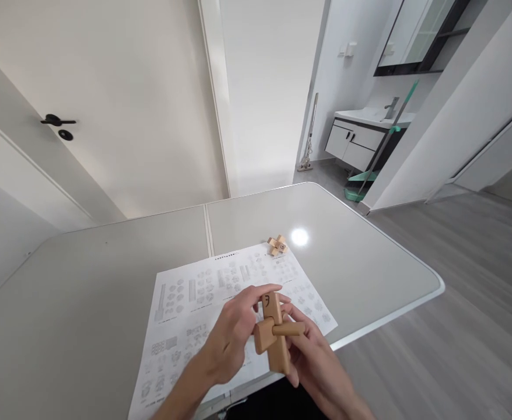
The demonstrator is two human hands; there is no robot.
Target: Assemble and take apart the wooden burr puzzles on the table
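A wooden burr puzzle (277, 357) of interlocking bars is held up over the near edge of the table. One upright bar carries a dark mark like a 3 near its top, and a thinner bar pokes out to the right. My left hand (235, 326) grips the puzzle from the left, its index finger lying across the top. From the right, my right hand (315, 344) holds it, with the fingers partly hidden behind the wood. Beneath both hands lies a printed instruction sheet (168, 321) with rows of small diagrams.
A second, smaller wooden puzzle (277, 245) sits at the sheet's far corner. The grey table (85, 309) has a seam across it and a rounded right edge. Beyond stand a white door (120, 87), a mop (312, 131) and a green dustpan (356, 193) near a washbasin cabinet (356, 140).
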